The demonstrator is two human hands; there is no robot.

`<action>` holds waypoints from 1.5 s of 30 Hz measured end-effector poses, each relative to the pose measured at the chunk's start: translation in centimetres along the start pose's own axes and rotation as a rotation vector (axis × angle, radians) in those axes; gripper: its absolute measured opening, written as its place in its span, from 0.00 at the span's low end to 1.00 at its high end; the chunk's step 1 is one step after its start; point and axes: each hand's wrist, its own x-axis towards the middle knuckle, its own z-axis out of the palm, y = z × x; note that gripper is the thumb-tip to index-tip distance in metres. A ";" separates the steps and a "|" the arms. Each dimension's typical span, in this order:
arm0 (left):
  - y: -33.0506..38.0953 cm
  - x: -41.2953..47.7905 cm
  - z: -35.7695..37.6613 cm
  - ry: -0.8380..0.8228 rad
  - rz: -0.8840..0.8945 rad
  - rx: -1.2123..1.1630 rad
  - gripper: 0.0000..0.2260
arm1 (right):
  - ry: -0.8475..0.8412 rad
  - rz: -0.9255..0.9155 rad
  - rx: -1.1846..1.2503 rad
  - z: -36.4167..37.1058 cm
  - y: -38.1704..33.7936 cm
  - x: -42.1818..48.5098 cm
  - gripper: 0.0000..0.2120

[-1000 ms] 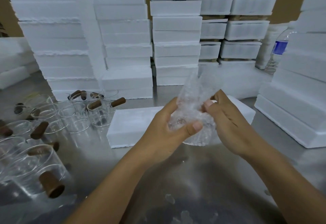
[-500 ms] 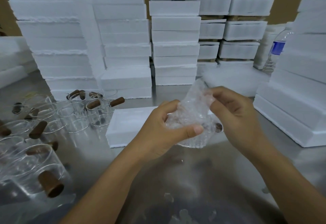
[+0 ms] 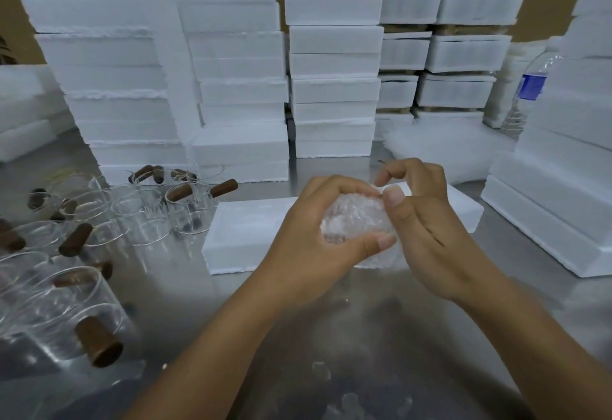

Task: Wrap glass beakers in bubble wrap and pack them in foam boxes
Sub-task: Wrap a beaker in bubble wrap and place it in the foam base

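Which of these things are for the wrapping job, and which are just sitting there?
For the job:
- bubble wrap bundle, held by the left hand and right hand
- bare glass beakers
- foam box beyond the hands
- foam box stacks

Just lying about:
- water bottle
- cardboard at the back

Dim, cool, even light; soft glare on the steel table point(image 3: 331, 337); edges bowed and blurred.

Head camera, looking forward-down, close over metal table point(image 3: 331, 320).
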 end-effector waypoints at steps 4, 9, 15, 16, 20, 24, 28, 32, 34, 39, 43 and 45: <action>-0.3 0.2 -0.2 0.045 -0.050 0.009 0.15 | 0.256 -0.081 0.012 -0.2 0.1 0.2 0.17; -0.5 0.1 -0.6 0.040 -0.077 0.049 0.13 | 0.241 -0.228 -0.009 0.1 0.3 -0.3 0.19; 0.0 -0.2 -0.3 0.022 -0.037 -0.050 0.27 | 0.069 -0.144 -0.058 0.7 0.9 -0.3 0.34; 0.1 -0.2 -0.2 0.024 -0.008 -0.064 0.29 | 0.047 -0.140 -0.061 0.8 1.0 -0.3 0.36; 0.0 0.0 0.4 0.037 0.005 -0.116 0.31 | 0.087 -0.119 0.009 0.7 0.8 -0.2 0.26; -0.4 0.4 -0.3 0.110 -0.050 -0.155 0.31 | 0.377 -0.011 0.160 -0.4 0.9 0.4 0.18; -0.8 0.5 -0.7 0.161 -0.101 -0.271 0.32 | 0.327 0.172 0.307 -0.9 1.2 0.6 0.18; -1.5 0.8 -0.3 0.190 -0.176 -0.418 0.30 | 0.100 0.241 0.431 -0.5 1.3 0.8 0.04; -1.8 0.9 0.0 0.175 -0.229 -0.491 0.33 | 0.071 0.310 0.493 -0.6 1.4 0.8 0.04; -2.2 1.0 0.8 0.135 -0.274 -0.583 0.34 | 0.198 0.396 0.580 -1.2 1.8 1.1 0.05; -2.0 0.7 1.6 0.144 -0.180 -0.241 0.22 | 0.476 0.459 0.641 -2.6 3.0 1.7 0.06; -1.9 0.2 2.1 0.069 -0.088 0.023 0.17 | 0.573 0.462 0.596 -3.2 3.5 1.8 0.07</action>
